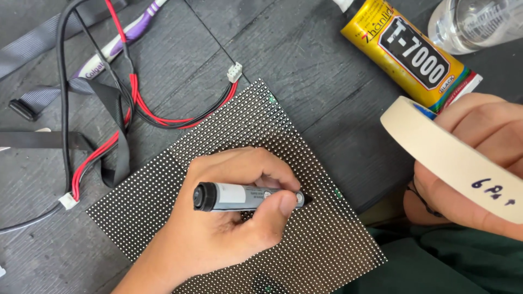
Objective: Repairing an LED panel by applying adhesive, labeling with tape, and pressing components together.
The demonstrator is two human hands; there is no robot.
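My left hand [218,234] grips a black-and-grey marker [245,197], held level with its tip pointing right. The hand rests on a square black LED panel [321,245] covered in rows of small dots, which lies flat on the dark wooden table [305,49]. At the right, my right hand [479,130] holds up a roll of cream masking tape [441,158] with dark handwriting on its outer face. The marker tip sits about a hand's width left of the roll.
A yellow glue tube [408,51] lies behind the tape, next to a clear glass [474,22]. Red-and-black wires [141,103] with a white connector [235,71], grey ribbon cables [32,41] and a purple-and-white toothbrush [117,43] lie at the left. Green cloth [436,261] shows at bottom right.
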